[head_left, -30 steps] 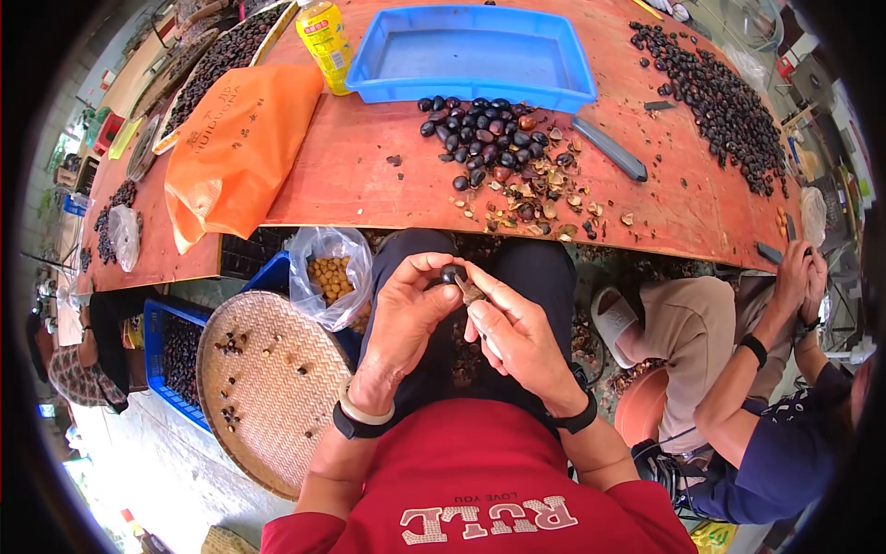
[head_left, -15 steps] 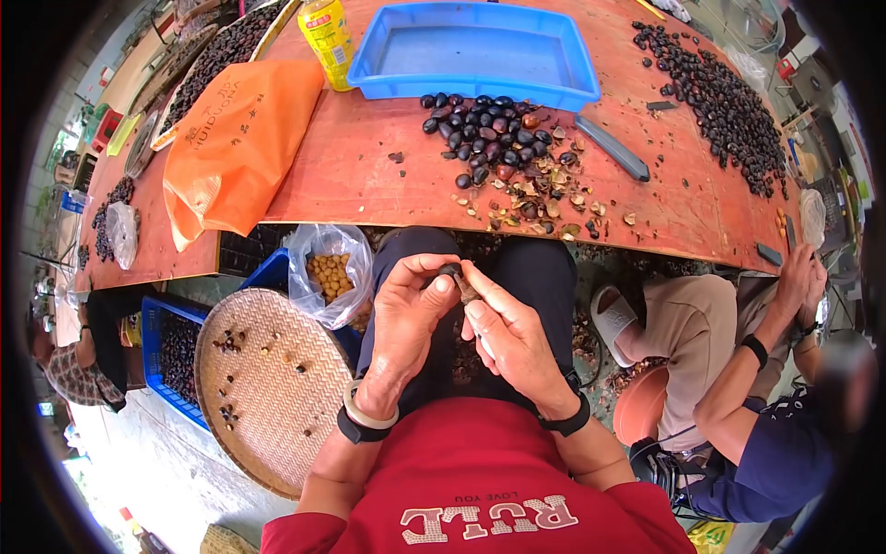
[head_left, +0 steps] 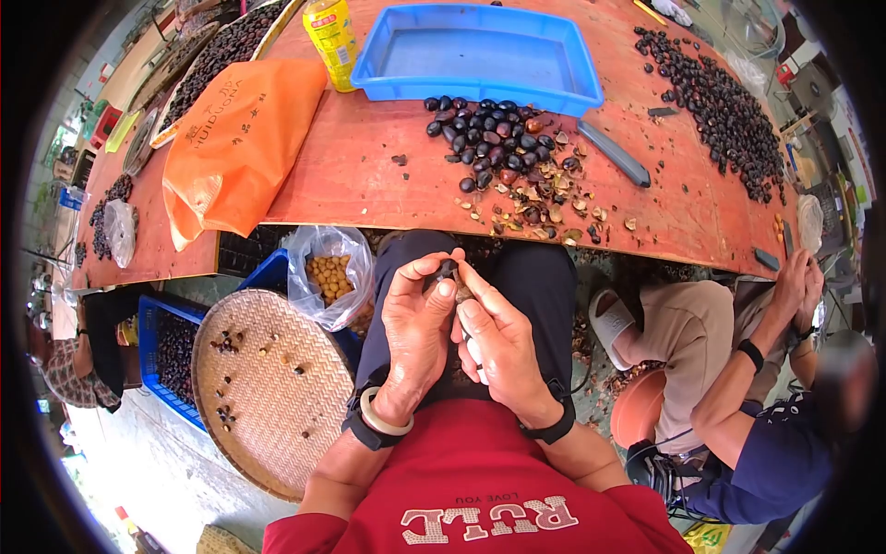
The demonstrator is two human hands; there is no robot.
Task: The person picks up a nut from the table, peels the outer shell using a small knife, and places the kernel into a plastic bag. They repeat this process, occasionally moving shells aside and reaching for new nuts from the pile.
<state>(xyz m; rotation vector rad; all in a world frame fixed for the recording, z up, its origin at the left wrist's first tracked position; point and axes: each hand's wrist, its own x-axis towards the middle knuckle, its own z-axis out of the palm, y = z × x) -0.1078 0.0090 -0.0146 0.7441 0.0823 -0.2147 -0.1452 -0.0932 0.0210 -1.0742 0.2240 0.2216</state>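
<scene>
Both hands are raised before the torso, close together and meeting at the fingertips. The left hand (head_left: 415,323) sits at 9 o'clock of the right hand (head_left: 498,346), back of the hand showing. Its thumb arches over at 12 o'clock to meet the curled forefinger in a closed pinch grip. The right hand is knuckles-up, forefinger stretched toward 11 o'clock, remaining fingers folded in. The left wrist (head_left: 383,415) and right wrist (head_left: 544,420) are apart. Forearms enter from 7 and 5 o'clock, converging upward.

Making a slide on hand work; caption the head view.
Left hand grips a dark nut, right hand pressing against it, below a table of nuts and shells.
</scene>
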